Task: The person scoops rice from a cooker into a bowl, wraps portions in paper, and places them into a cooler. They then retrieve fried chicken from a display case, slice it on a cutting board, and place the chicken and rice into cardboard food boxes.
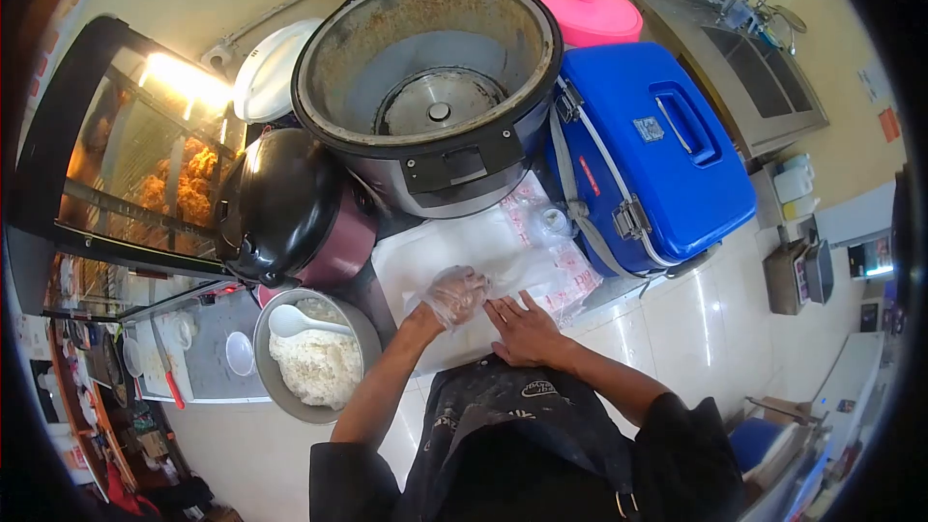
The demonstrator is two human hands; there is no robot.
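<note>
Landmark: the large rice cooker.
Right of cooker: a cooler box, just beside it.
Behind cooker, to the right: two knob-topped lids, one left of the other.
Left of cooker, nearer: a smaller rice cooker.
Farther left of cooker: a food display cabinet, fried food inside.
Before cooker: paper sheets, both hands over them.
Before cooker, to the left: a pot, rice inside, a rice paddle lying on it.

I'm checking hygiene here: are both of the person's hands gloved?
No, the left hand wears a clear plastic glove, while the right hand is bare.
</note>
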